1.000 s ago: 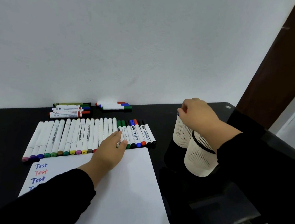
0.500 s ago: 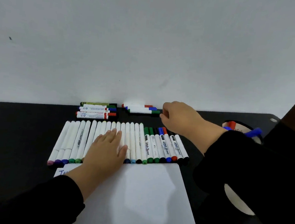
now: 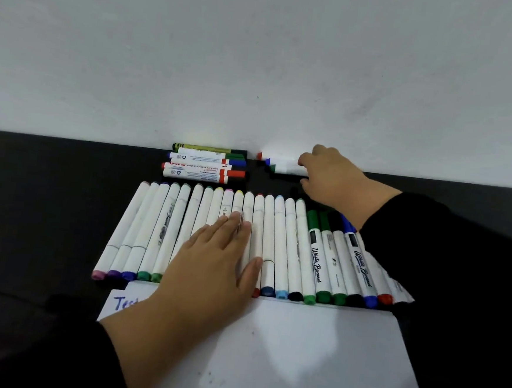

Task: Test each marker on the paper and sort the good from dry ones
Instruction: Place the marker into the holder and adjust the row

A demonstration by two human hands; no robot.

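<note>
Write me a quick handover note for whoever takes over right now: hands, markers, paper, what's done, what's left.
Left hand: flat, fingers straight, resting on the long row of markers.
Right hand: fingers curled on the small marker group by the wall.
Second marker stack lies to its left, untouched.
Paper sits below the row; one blue "Test" shows beside the left wrist, the rest is hidden.
Done: some testing.
Left: test and sort the markers still lying out; no sorting bins in view.
</note>
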